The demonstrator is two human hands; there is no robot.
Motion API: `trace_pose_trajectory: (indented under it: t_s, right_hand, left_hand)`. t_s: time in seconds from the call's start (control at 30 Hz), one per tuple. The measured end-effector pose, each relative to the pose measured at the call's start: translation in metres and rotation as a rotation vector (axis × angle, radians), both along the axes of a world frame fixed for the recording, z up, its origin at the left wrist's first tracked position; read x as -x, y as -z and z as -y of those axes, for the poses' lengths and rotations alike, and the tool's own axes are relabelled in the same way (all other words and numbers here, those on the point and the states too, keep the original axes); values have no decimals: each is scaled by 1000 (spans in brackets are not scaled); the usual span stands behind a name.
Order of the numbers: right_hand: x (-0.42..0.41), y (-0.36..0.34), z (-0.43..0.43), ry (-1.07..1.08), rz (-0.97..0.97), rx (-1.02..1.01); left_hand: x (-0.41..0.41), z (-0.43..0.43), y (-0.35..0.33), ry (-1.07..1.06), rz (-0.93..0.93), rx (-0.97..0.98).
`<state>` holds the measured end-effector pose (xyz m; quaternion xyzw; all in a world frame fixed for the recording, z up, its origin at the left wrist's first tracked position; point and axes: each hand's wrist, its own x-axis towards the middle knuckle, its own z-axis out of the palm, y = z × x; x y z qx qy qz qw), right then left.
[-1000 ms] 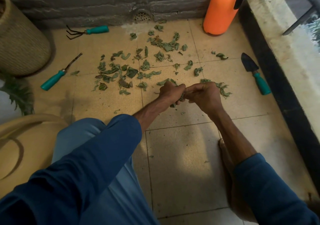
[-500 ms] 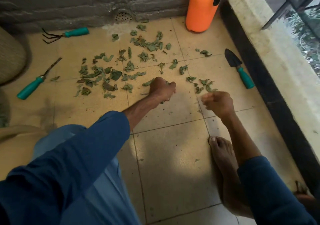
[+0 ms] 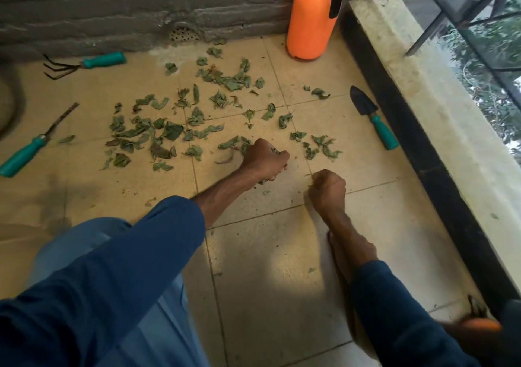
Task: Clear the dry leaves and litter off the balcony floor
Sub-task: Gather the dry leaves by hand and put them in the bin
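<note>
Dry leaves point(image 3: 172, 131): most lie scattered on the balcony floor point(image 3: 267, 254), beyond both hands.
Left hand point(image 3: 265, 159): fingers clenched on a crumpled handful.
Right hand point(image 3: 328, 190): fist clenched, contents hidden.
Tip: rake leaves together first, which likely means fewer handfuls.

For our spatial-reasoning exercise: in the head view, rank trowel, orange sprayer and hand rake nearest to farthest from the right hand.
From the right hand:
1. Trowel, right, by the ledge.
2. Orange sprayer, back wall.
3. Hand rake, far left.
</note>
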<state>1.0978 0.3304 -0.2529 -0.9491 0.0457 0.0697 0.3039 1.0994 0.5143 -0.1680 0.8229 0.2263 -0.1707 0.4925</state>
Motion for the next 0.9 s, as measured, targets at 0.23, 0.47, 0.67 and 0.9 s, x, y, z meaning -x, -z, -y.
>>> trace_pose_trajectory:
  t_s: [0.23,0.47,0.67,0.9]
  right_hand:
    - [-35,2,8,-142,123,-72]
    - [-30,13,19,-226,37,98]
    - [-5,23,-23,-396,224,266]
    - [-23,12,-31,-377,95,259]
  left_hand:
    - [3,-4,4,6,-6,26]
    - [4,-7,6,19,20,37]
    - [5,-8,5,9,26,32]
    - [4,-6,6,-5,7,66]
